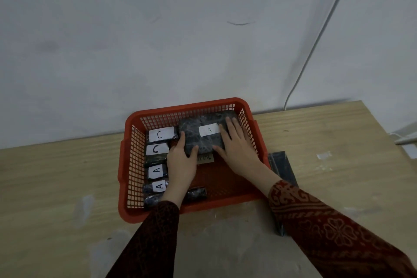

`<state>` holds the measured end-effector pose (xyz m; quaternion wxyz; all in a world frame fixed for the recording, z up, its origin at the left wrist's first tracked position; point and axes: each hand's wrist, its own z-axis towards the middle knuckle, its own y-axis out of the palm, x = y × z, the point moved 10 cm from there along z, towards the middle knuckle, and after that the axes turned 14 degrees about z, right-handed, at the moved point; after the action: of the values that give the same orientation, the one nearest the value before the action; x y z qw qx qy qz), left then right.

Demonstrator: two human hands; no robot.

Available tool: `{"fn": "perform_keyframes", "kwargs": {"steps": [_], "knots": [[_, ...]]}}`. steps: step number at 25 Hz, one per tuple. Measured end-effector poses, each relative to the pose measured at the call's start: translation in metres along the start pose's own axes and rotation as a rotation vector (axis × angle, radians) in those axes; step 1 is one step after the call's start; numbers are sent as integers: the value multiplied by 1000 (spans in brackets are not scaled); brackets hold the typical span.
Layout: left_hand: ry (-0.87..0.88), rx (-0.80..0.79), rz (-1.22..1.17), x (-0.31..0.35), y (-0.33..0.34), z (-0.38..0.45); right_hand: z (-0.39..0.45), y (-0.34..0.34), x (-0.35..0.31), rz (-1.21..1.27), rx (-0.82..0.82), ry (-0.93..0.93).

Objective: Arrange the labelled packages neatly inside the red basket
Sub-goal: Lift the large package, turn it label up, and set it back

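The red basket (189, 106) stands on the wooden table against the wall. At its back right lies a large dark package labelled A (203, 130). My left hand (180, 160) grips its near left corner, and my right hand (237, 144) lies flat on its right side. Down the basket's left side runs a row of small dark packages: two labelled C (160, 135) (156, 149), then two labelled A (158, 170) (159, 186). Another dark package (196, 193) lies by the near wall, partly hidden by my left wrist.
A dark flat object (282, 165) lies on the table just right of the basket, partly under my right sleeve. A white cable (316, 36) runs down the wall at the back right. A tan label (205, 157) shows on the basket floor.
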<state>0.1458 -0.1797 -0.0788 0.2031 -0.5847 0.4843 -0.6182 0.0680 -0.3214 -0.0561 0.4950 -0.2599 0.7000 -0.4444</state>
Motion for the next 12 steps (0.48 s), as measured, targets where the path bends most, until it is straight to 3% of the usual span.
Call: {"fn": "perform_keyframes", "kwargs": {"steps": [3, 6, 9, 12], "knots": [[-5, -2, 56, 7, 1, 8, -10, -3, -17, -55, 105, -9], [-16, -25, 119, 10, 1, 2, -21, 27, -12, -111, -102, 112], [43, -45, 370, 14, -4, -5, -25, 30, -6, -32, -205, 123], [107, -33, 411, 29, -27, -14, -44, -18, -19, 161, -46, -77]]}}
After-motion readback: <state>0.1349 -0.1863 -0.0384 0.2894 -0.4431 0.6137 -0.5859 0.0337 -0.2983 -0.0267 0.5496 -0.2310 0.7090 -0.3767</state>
